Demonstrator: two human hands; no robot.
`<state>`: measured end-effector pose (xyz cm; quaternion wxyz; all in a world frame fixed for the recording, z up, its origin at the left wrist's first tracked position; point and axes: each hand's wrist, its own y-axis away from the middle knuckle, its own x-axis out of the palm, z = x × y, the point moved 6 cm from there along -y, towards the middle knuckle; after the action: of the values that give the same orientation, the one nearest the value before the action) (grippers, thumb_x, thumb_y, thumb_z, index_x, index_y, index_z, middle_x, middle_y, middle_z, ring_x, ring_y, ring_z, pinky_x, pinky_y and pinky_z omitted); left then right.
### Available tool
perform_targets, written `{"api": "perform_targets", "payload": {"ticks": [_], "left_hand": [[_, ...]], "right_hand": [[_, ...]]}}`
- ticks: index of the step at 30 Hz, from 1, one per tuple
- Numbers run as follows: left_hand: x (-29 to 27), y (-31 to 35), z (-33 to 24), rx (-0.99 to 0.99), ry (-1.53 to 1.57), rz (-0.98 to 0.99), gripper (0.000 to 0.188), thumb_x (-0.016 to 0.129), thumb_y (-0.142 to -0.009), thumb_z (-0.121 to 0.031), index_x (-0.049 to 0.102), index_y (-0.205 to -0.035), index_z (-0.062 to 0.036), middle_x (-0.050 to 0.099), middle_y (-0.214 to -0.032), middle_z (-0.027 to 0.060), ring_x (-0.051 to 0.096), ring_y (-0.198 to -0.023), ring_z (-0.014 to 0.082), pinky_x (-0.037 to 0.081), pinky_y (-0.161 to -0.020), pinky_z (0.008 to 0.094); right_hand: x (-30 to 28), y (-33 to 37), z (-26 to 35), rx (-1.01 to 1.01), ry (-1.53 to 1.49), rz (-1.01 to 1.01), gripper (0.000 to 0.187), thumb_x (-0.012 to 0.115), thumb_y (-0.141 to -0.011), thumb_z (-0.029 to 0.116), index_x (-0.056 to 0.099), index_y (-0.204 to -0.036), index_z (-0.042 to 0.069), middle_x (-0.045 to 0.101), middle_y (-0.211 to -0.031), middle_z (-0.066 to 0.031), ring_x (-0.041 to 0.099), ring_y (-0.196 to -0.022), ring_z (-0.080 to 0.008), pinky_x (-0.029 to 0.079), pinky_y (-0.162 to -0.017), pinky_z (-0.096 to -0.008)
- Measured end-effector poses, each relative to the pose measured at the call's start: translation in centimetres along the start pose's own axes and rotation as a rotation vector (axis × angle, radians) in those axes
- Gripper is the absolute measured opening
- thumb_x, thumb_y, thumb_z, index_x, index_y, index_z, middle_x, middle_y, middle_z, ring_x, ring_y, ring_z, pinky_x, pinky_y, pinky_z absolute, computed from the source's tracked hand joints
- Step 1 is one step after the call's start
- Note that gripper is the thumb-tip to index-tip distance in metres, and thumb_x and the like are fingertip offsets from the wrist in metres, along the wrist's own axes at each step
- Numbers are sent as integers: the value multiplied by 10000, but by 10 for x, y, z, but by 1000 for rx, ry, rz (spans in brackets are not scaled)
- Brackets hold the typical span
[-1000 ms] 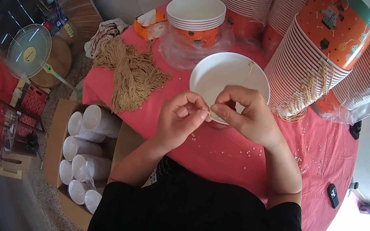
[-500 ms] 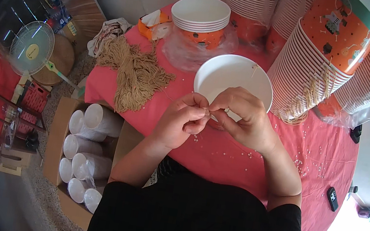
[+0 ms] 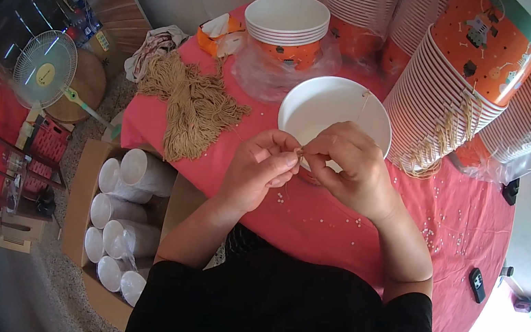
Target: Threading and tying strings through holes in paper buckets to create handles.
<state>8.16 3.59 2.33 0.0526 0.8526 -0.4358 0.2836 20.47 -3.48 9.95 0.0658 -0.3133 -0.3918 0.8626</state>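
Note:
My left hand (image 3: 257, 168) and my right hand (image 3: 352, 169) meet fingertip to fingertip over the near rim of a paper bucket (image 3: 299, 105) with a white inside. Both pinch a tan string (image 3: 300, 152); a small knot or loop of it shows between the fingertips, and a thin end hangs below my left hand. Most of the string is hidden by the fingers. Another short piece of string (image 3: 366, 97) hangs at the bucket's far right rim. To the left lies a bundle of tan strings (image 3: 188, 108).
Leaning stacked orange buckets (image 3: 426, 115), with looped strings on their side, stand at right. Behind is a short bucket stack (image 3: 288, 16) on clear plastic. White specks dot the red tablecloth (image 3: 324, 234). A remote control (image 3: 477, 285) lies far right; a carton (image 3: 82, 206) of wrapped white cups stands at left.
My left fingers have straightened a little and the right fingers have drawn closer together. The string's knot and its hanging end now show between and below the hands. The bucket has shifted very slightly.

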Motion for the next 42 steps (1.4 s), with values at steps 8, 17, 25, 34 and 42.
{"api": "perform_targets", "payload": {"ticks": [8, 17, 25, 34, 42], "left_hand": [[-2, 2, -12, 230, -449, -109, 129, 600, -912, 7, 602, -1039, 31, 635, -888, 18, 590, -780, 54, 477, -648, 204], [13, 6, -28, 507, -847, -237, 94, 670, -844, 47, 654, -935, 27, 616, -795, 9, 542, -676, 41, 418, -580, 189], [13, 12, -26, 525, -958, -260, 77, 696, -830, 24, 678, -904, 10, 529, -644, -48, 401, -555, 12, 322, -501, 194], [12, 9, -43, 599, -928, -106, 75, 686, -826, 16, 658, -890, -10, 624, -961, 63, 440, -558, 25, 345, -495, 191], [33, -8, -46, 543, -947, -72, 126, 701, -800, 23, 652, -912, -7, 627, -863, 19, 400, -552, 34, 314, -483, 211]], "right_hand": [[-1, 1, 10, -217, 319, 30, 202, 712, -661, 44, 599, -827, 33, 578, -779, -88, 604, -735, -278, 496, -710, -388], [4, 5, 2, -171, 618, 210, 218, 651, -694, 107, 525, -859, 41, 556, -710, -73, 602, -668, -239, 477, -644, -354], [-3, 5, -3, -107, 615, 192, 233, 687, -692, 40, 565, -890, 37, 583, -700, -77, 578, -636, -266, 478, -588, -382], [-8, 3, 9, -198, 586, 102, 256, 709, -696, 22, 572, -912, 35, 567, -699, -68, 588, -652, -258, 490, -607, -373], [-8, 3, 18, -253, 589, 108, 238, 629, -700, 111, 558, -913, 32, 553, -722, -54, 601, -682, -228, 492, -646, -347]]}}
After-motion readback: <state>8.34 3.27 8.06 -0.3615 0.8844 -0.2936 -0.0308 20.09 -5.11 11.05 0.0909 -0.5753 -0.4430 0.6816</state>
